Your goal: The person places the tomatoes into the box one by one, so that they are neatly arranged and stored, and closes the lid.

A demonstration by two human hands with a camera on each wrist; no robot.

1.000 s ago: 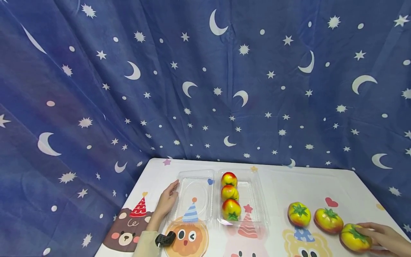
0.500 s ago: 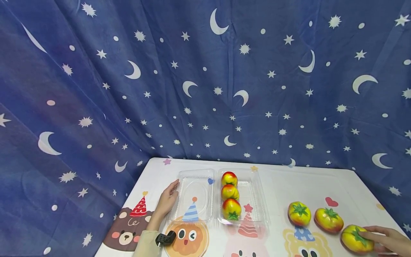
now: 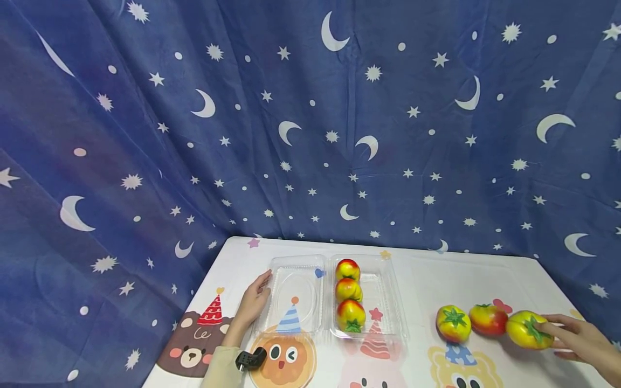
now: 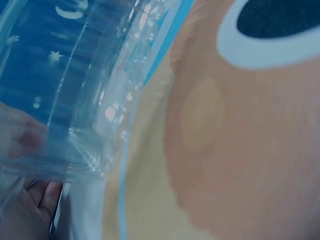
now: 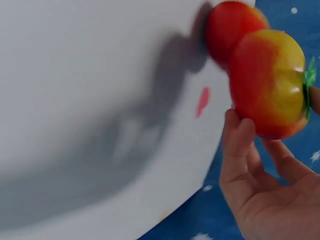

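My right hand (image 3: 577,345) holds a yellow-red toy tomato (image 3: 529,330) by its sides, raised above the table. A second toy tomato (image 3: 489,321), tilted with its red side showing, adjoins it; I cannot tell whether that one rests on the table. A third toy tomato (image 3: 453,323) sits just left. Beside the left edge of the clear plastic box's lid half (image 3: 297,302) is my left hand (image 3: 253,300), its fingers extended against the rim. In the left wrist view, part of that hand (image 4: 17,132) shows through the plastic.
In the box's right half (image 3: 395,302), several toy tomatoes (image 3: 350,315) stand in a column along the left side. A white cartoon-print cloth (image 3: 417,350) covers the table. Behind hangs a blue curtain (image 3: 310,134) with moons and stars.
My right hand has lifted the rightmost toy tomato and moved it up and left. The middle toy tomato has shifted the same way and tilted. My left hand stays at the box.
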